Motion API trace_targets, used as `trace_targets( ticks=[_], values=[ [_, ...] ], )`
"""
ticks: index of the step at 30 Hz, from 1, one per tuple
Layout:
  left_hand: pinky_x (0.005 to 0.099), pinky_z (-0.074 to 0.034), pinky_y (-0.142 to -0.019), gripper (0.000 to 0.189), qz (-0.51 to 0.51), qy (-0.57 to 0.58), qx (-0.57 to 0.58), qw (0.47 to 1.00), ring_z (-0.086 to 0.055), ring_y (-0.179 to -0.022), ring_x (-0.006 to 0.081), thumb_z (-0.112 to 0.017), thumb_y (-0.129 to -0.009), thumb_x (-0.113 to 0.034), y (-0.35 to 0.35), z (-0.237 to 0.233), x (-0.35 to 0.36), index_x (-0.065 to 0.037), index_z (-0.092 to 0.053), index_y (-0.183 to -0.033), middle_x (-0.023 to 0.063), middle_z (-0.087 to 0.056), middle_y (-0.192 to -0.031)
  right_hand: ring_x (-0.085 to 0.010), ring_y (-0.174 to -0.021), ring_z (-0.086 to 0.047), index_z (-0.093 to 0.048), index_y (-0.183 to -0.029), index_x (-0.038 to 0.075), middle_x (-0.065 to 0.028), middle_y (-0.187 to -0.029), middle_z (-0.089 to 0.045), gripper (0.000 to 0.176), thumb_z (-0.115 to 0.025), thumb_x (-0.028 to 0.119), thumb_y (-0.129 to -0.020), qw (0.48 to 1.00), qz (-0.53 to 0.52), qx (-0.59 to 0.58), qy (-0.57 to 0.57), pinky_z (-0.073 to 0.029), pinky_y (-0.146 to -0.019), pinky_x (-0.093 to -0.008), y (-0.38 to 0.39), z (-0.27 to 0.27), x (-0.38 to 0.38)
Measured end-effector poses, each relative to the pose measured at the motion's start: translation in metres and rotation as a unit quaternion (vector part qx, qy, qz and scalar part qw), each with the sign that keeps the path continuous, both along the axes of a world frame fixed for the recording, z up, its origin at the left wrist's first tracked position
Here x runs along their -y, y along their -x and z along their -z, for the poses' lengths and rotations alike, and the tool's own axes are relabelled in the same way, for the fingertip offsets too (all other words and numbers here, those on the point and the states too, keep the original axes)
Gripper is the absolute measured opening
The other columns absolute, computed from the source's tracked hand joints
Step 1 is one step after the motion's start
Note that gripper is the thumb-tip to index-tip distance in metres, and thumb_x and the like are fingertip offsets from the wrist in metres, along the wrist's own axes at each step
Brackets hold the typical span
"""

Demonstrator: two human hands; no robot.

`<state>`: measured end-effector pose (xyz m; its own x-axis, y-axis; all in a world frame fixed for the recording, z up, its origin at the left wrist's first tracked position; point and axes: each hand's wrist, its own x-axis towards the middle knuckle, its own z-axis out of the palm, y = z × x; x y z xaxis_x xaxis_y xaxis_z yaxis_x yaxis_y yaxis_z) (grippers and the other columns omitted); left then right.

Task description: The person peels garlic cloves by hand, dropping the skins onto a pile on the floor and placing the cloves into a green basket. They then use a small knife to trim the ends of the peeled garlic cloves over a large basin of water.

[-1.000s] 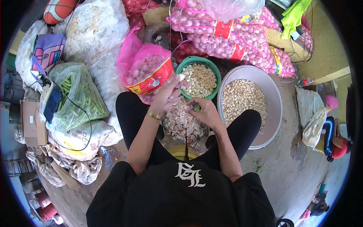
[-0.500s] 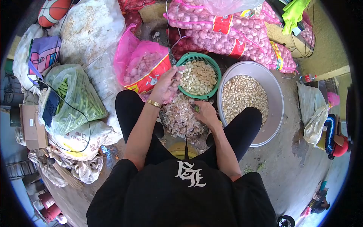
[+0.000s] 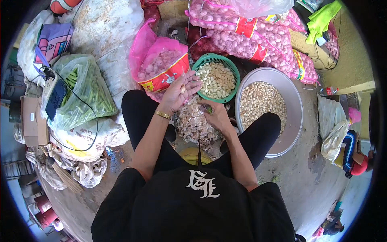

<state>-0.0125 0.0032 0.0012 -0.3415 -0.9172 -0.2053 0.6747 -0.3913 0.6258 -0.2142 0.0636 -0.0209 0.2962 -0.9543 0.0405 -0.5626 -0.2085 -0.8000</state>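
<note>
My left hand (image 3: 179, 93), a gold bracelet at its wrist, is turned palm up with its fingers stretched out. A pale garlic clove (image 3: 183, 89) rests in it near the thumb. Closed around a small tool with a green part (image 3: 209, 109) is my right hand (image 3: 218, 117); its blade, if any, is hidden. Beneath both hands lies a heap of papery garlic skins (image 3: 196, 126). Just beyond the left fingertips stands a green basket (image 3: 234, 71) of peeled cloves (image 3: 216, 80). A large grey basin (image 3: 293, 121) of unpeeled-looking cloves (image 3: 262, 101) is to the right.
An opened pink net bag (image 3: 142, 48) of garlic stands beyond my left hand. Full garlic sacks (image 3: 274, 42) are stacked at the back. Left are a plastic bag of green vegetables (image 3: 86, 94) and a phone (image 3: 55, 100). A person in a red cap (image 3: 360, 164) is far right.
My left hand has turned palm up and its fingers have straightened, showing the clove. My right hand has risen slightly from the skins. The whole view has shifted a little.
</note>
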Motion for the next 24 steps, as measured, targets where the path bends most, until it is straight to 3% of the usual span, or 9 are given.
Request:
trace_targets(
  ticks=[3, 5, 9, 13, 16, 17, 18, 22, 24],
  values=[
    [0.039, -0.049, -0.1, 0.049, -0.044, -0.006, -0.01, 0.999, -0.056, -0.12, 0.0278, -0.039, -0.104, -0.033, 0.008, 0.002, -0.011, 0.002, -0.04, -0.138, 0.0154, -0.055, -0.128, -0.0206, -0.084, -0.066, -0.067, -0.104, -0.001, -0.0143, -0.089, -0.07, 0.026, -0.069, 0.01, -0.081, 0.996, -0.019, 0.088, 0.009, -0.05, -0.079, -0.0316, -0.011, -0.026, -0.001],
    [0.0385, -0.05, -0.098, 0.05, -0.072, 0.014, 0.022, 0.997, -0.057, -0.117, 0.0267, -0.041, -0.103, -0.035, 0.016, 0.003, -0.021, 0.003, -0.042, -0.135, 0.0165, -0.054, -0.128, -0.0144, -0.084, -0.062, -0.067, -0.102, -0.002, -0.0089, -0.088, -0.069, 0.024, -0.072, 0.012, -0.083, 0.98, 0.042, 0.189, -0.044, -0.049, -0.079, -0.0289, -0.024, -0.051, -0.004],
    [0.0357, -0.05, -0.094, 0.051, -0.085, 0.038, 0.06, 0.994, -0.058, -0.111, 0.0221, -0.045, -0.102, -0.037, 0.032, 0.002, -0.04, 0.003, -0.044, -0.133, 0.0157, -0.053, -0.131, -0.0107, -0.083, -0.058, -0.067, -0.099, -0.003, -0.0046, -0.089, -0.067, 0.026, -0.075, 0.016, -0.084, 0.963, 0.03, 0.263, -0.041, -0.047, -0.079, -0.0264, -0.042, -0.038, -0.002],
    [0.033, -0.05, -0.092, 0.051, -0.075, 0.04, 0.021, 0.996, -0.056, -0.114, 0.0197, -0.045, -0.103, -0.036, 0.024, 0.018, -0.047, 0.001, -0.042, -0.138, 0.0139, -0.05, -0.135, -0.0093, -0.082, -0.057, -0.067, -0.098, -0.003, -0.0033, -0.088, -0.066, 0.024, -0.074, 0.015, -0.084, 0.955, 0.046, 0.249, -0.156, -0.046, -0.078, -0.0258, -0.029, -0.033, -0.008],
    [0.0336, -0.049, -0.093, 0.054, -0.067, -0.007, 0.16, 0.985, -0.051, -0.121, 0.0239, -0.055, -0.098, -0.031, 0.005, 0.058, -0.048, 0.001, -0.04, -0.139, 0.0175, -0.048, -0.135, -0.0085, -0.081, -0.057, -0.067, -0.098, -0.003, -0.0023, -0.087, -0.065, 0.024, -0.074, 0.016, -0.084, 0.96, 0.036, 0.221, -0.168, -0.046, -0.076, -0.0255, -0.014, -0.035, -0.013],
    [0.0353, -0.049, -0.09, 0.056, -0.094, 0.147, 0.434, 0.884, -0.053, -0.119, 0.027, -0.061, -0.092, -0.028, -0.002, 0.07, -0.049, 0.001, -0.043, -0.136, 0.0184, -0.05, -0.132, -0.0086, -0.081, -0.057, -0.067, -0.098, -0.003, -0.0025, -0.086, -0.065, 0.025, -0.074, 0.016, -0.083, 0.969, 0.043, 0.205, -0.128, -0.046, -0.076, -0.0257, -0.009, -0.031, -0.011],
    [0.037, -0.049, -0.087, 0.057, -0.11, 0.285, 0.66, 0.686, -0.054, -0.117, 0.0302, -0.068, -0.087, -0.026, -0.004, 0.072, -0.052, 0.002, -0.046, -0.132, 0.0193, -0.051, -0.129, -0.0086, -0.081, -0.057, -0.068, -0.098, -0.003, -0.0028, -0.086, -0.066, 0.025, -0.074, 0.016, -0.083, 0.977, 0.05, 0.189, -0.089, -0.046, -0.075, -0.0259, -0.008, -0.032, -0.011],
    [0.0424, -0.048, -0.082, 0.057, -0.115, 0.254, 0.727, 0.627, -0.058, -0.106, 0.0351, -0.075, -0.076, -0.022, -0.003, 0.065, -0.07, -0.001, -0.054, -0.125, 0.0174, -0.054, -0.125, -0.0148, -0.08, -0.062, -0.067, -0.097, -0.004, -0.0103, -0.086, -0.069, 0.029, -0.077, 0.016, -0.077, 0.974, 0.064, 0.168, -0.139, -0.049, -0.078, -0.0299, -0.004, -0.036, -0.011],
    [0.0436, -0.047, -0.077, 0.052, 0.028, 0.178, 0.731, 0.658, -0.062, -0.095, 0.035, -0.076, -0.075, -0.022, -0.006, 0.042, -0.072, -0.006, -0.06, -0.123, 0.0135, -0.057, -0.123, -0.0142, -0.081, -0.062, -0.066, -0.098, -0.004, -0.0108, -0.087, -0.069, 0.031, -0.077, 0.015, -0.076, 0.978, 0.05, 0.181, -0.087, -0.049, -0.078, -0.0298, -0.003, -0.023, -0.013]
  ],
)
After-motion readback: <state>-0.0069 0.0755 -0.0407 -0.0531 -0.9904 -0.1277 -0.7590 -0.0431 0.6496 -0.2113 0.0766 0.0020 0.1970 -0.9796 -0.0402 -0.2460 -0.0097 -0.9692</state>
